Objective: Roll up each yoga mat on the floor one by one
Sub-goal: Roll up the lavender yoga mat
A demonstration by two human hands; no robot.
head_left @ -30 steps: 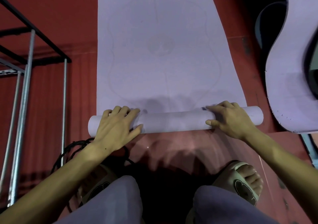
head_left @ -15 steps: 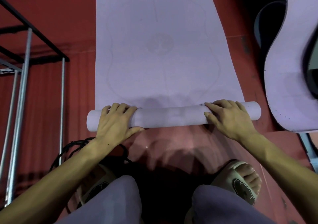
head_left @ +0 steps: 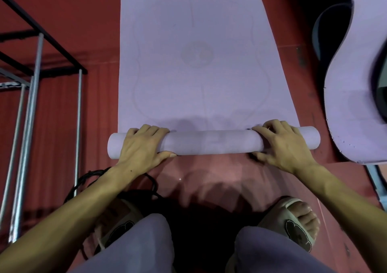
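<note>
Rolling step underway imo: left hand point(head_left: 140, 147) & right hand point(head_left: 281, 145) both curled over the lilac yoga mat point(head_left: 201, 63), roll started at near end, rest flat on red floor point(head_left: 209, 178). Next: push fwd evenly, keep edges lined up.

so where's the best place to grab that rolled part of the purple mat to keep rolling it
Hold the rolled part near both ends, from the near side with palms over the top, as the left hand and right hand do now. It is a long, thin tube lying crosswise, so a wide two-hand grip should keep it rolling straight over the flat stretch of mat.
</note>
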